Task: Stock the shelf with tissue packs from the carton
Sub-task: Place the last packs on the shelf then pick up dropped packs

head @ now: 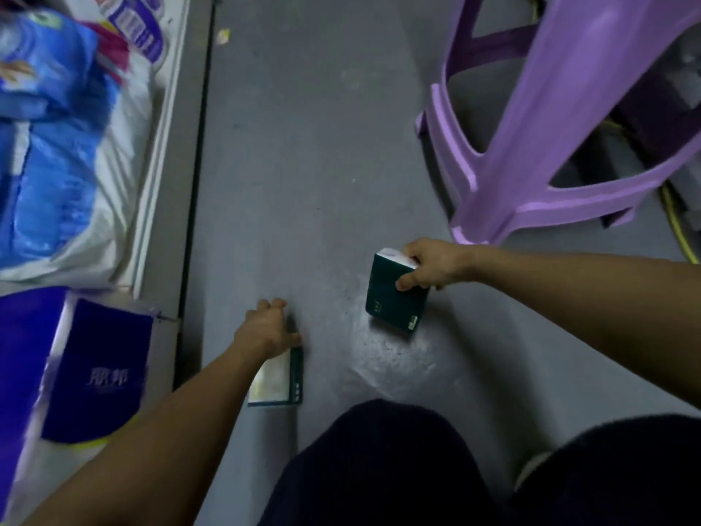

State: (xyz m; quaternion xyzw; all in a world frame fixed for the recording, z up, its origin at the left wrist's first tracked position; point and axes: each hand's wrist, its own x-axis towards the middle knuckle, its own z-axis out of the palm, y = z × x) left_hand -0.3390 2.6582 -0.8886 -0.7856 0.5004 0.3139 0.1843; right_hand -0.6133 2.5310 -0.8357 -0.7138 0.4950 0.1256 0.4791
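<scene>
Right hand point(436, 265) grips a dark green rectangular tissue pack point(394, 298) by its top, tilted over the grey floor point(303, 165). Left hand point(267, 328), at eight o'clock from it, clutches a second green-edged, pale-faced tissue pack point(278, 379). Lilac plastic stool point(531, 127) at one o'clock.
</scene>
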